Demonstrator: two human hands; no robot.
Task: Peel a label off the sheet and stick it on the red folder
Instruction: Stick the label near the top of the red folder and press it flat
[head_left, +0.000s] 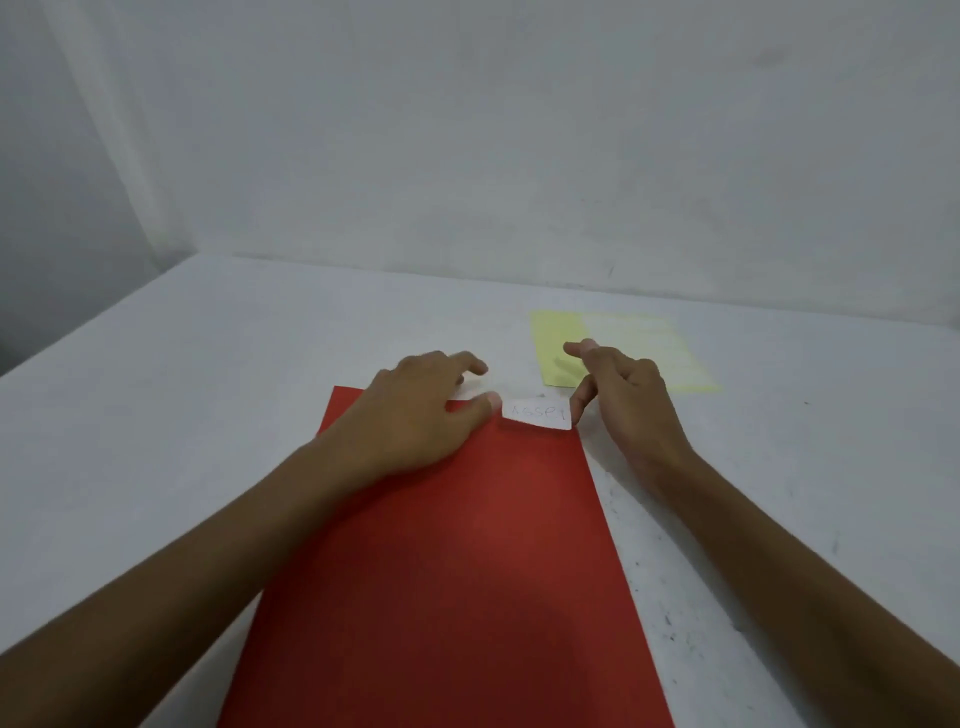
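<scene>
Both hands work the far edge: left hand (415, 410) flat, thumb pinning the white label (537, 414) w/ handwriting onto the red folder (467, 561), right hand (623, 395) pressing its other end w/ a fingertip, prob. to smooth it; yellow label sheet (649, 353) lies beyond.

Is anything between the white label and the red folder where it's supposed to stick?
Nothing visible. The label already lies at the far right corner of the red folder, with the left hand and right hand at its ends.
</scene>
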